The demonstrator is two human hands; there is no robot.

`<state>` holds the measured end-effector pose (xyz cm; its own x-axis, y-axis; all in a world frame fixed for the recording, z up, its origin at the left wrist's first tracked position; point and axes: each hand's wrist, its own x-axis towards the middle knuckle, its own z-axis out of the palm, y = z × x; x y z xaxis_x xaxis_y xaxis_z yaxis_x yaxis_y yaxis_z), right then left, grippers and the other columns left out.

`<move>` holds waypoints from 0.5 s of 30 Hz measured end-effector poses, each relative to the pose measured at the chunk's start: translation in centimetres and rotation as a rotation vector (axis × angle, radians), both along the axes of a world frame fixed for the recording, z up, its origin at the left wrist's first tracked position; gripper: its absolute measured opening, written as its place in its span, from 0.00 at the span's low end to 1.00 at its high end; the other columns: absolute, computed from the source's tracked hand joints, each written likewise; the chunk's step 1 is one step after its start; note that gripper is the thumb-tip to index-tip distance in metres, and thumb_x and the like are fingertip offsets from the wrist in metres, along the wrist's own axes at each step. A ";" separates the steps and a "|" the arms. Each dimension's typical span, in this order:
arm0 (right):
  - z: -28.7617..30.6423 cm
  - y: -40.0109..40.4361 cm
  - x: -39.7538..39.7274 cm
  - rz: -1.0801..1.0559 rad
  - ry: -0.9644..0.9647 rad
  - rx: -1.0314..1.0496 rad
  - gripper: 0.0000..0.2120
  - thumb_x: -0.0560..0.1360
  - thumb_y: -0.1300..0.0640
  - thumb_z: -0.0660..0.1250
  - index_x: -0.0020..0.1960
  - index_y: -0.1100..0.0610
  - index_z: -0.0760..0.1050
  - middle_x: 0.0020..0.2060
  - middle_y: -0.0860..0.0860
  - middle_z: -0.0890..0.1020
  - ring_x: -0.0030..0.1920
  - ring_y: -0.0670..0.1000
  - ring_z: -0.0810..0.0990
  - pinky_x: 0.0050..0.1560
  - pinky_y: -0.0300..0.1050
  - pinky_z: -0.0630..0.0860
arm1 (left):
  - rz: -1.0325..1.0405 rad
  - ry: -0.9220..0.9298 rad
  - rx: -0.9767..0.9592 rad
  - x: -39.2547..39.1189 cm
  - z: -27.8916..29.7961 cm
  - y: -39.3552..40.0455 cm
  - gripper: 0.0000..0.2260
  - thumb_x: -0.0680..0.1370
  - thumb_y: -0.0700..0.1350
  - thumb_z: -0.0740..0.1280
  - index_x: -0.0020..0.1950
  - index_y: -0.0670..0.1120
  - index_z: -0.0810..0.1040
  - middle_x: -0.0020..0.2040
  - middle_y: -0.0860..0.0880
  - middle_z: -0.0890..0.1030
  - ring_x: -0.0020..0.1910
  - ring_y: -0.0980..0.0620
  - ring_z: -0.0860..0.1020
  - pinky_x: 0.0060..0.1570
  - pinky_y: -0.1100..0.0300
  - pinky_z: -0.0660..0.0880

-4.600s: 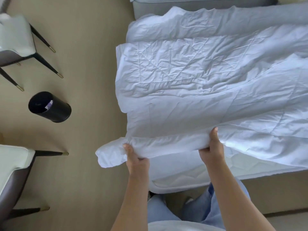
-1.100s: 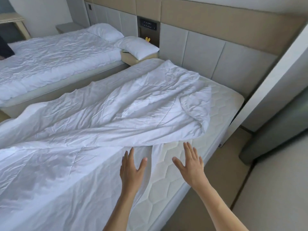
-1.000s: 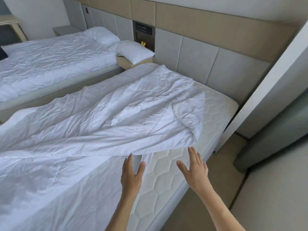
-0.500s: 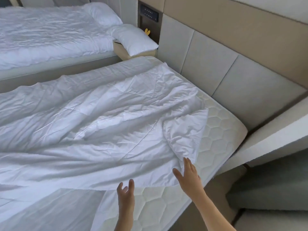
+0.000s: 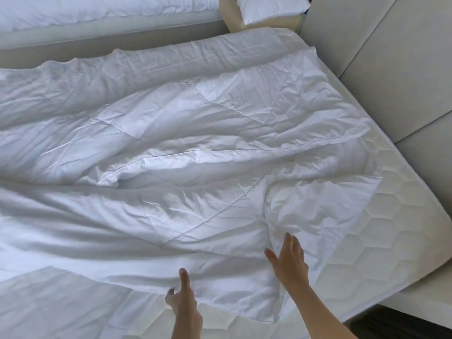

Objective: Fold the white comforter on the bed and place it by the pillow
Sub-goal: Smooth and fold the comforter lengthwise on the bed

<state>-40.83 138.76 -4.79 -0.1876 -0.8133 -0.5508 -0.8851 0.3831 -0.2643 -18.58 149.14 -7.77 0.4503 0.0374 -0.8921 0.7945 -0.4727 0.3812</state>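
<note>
**Me:** Comforter point(image 5: 183, 143) first: it lies across most of the mattress point(image 5: 403, 228), rumpled, with one long side laid back over itself so a strip of quilted mattress shows along the near edge and the head end. I'd call that one rough lengthwise fold, no more.

**Other:** And your hands?

**Me:** My right hand point(image 5: 288, 263) lies flat on the flipped-over corner point(image 5: 318, 209), fingers spread wide, gripping nothing. My left hand point(image 5: 183, 302) is at the near hem point(image 5: 220, 287), thumb up and fingers partly tucked at the edge; whether they pinch cloth I cannot tell.

**Other:** What's left?

**Me:** Most of it, I'd judge. That corner near the head end is doubled over and bunched, the ridges through the middle want smoothing, then it needs folding down into a bundle and carrying up to the pillow point(image 5: 269, 7).

**Other:** Anything in the way?

**Me:** The pillow sits off this mattress, on the beige ledge point(image 5: 232, 18) between this bed and the second bed point(image 5: 97, 11), by the padded headboard point(image 5: 379, 57). The head end is bare enough to take the bundle. The real nuisance is the comforter's own slack.
</note>
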 end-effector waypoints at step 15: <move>-2.6 -3.6 -10.5 -0.494 -0.380 -0.008 0.07 0.76 0.61 0.69 0.49 0.64 0.73 0.40 0.59 0.77 0.45 0.65 0.79 0.41 0.58 0.76 | 0.102 -0.207 -0.125 -6.0 0.5 -1.5 0.15 0.80 0.53 0.69 0.57 0.43 0.74 0.47 0.46 0.79 0.40 0.54 0.79 0.44 0.59 0.81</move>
<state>-51.36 135.17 -7.41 -0.3348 -0.6849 -0.6472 -0.4477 0.7200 -0.5303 -24.58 147.61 -7.25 0.6230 -0.0127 -0.7822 0.7348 -0.3336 0.5906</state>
